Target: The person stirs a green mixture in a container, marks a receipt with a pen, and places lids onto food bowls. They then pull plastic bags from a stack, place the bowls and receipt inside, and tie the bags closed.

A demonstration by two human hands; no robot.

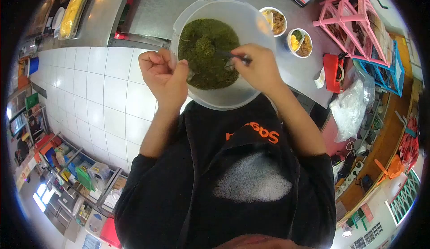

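Occupying the centre of the view is a large translucent plastic bowl (pixel 224 100), filled with a mound of dark green shredded matter (pixel 206 52). The bowl sits at the near edge of a steel table (pixel 179 2), close against the person's dark apron; whether it rests on the table or is carried clear of it cannot be told from this angle.

The left hand (pixel 163 76) is closed on the bowl's left rim, fingers curled in and thumb pressed down. The right hand (pixel 260 67) is clenched round the handle of a slim dark utensil (pixel 230 55), possibly tongs or a spoon, with its working end lying in the green shredded matter.

On the table just beyond the bowl stand two small white dishes (pixel 301 43) of mixed food, side by side. Further right are a red object (pixel 332 72), a pink rack (pixel 354 20), a blue rack (pixel 385 70) and a clear plastic bag (pixel 351 108). A tray of yellow food (pixel 74 14) lies at the far left. White tiled floor (pixel 98 92) shows below the left hand.
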